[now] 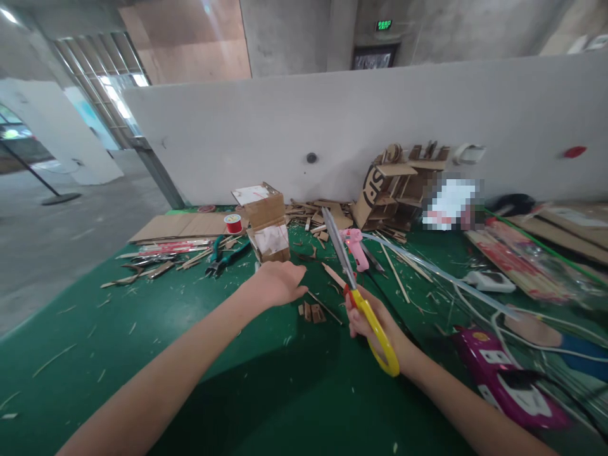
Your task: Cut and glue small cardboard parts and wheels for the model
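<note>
My right hand (368,323) is closed round the yellow handles of a pair of scissors (349,278), whose blades are together and point up and away over the green table (190,354). My left hand (278,285) reaches forward with its fingers curled together low over the table, near thin wooden sticks (327,307) and small cardboard scraps (313,312). What it holds, if anything, is hidden. A small cardboard box (266,223) stands just beyond it.
A pink glue gun (355,248) lies behind the scissors. Green pliers (223,256) and a red spool (233,223) lie at the left. A cardboard model (396,190) leans on the white partition. A purple toy car (510,380), cables and packets crowd the right.
</note>
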{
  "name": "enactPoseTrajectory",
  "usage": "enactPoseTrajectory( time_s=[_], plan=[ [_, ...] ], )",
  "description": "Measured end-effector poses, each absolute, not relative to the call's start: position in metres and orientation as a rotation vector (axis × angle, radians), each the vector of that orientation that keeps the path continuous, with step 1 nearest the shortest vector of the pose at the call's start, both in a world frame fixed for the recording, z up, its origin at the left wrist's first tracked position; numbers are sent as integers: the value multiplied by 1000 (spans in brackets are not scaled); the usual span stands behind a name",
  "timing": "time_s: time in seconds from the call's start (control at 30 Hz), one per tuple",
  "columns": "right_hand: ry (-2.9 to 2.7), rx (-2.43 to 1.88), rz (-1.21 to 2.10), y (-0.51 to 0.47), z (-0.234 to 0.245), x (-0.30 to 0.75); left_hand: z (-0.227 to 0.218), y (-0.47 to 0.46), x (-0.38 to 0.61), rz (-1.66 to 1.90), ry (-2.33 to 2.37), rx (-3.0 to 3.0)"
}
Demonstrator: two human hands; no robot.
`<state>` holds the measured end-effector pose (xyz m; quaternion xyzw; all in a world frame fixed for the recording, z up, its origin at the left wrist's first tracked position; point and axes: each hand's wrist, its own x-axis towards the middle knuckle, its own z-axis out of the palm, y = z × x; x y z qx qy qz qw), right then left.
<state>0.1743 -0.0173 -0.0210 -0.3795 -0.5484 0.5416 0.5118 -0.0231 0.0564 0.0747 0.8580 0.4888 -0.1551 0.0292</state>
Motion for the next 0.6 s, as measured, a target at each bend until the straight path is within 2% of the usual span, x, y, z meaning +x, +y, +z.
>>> enactPoseTrajectory(
  time_s=[0.1,0.23,0.47,0.6],
  plan=[
    [-1482,-877,1254,-20,-18,175,66,59,-21,-224,1486,2726],
    [-1572,-1173,1016,-21,0,178,51,69,-18,168,1470,2747],
    [-1796,-1578,562,-44,32,200,44,97,-8,336,1510,2636],
    [-1707,-1669,515,-66,36,216,53,121,7,376,1481,2562]
  ],
)
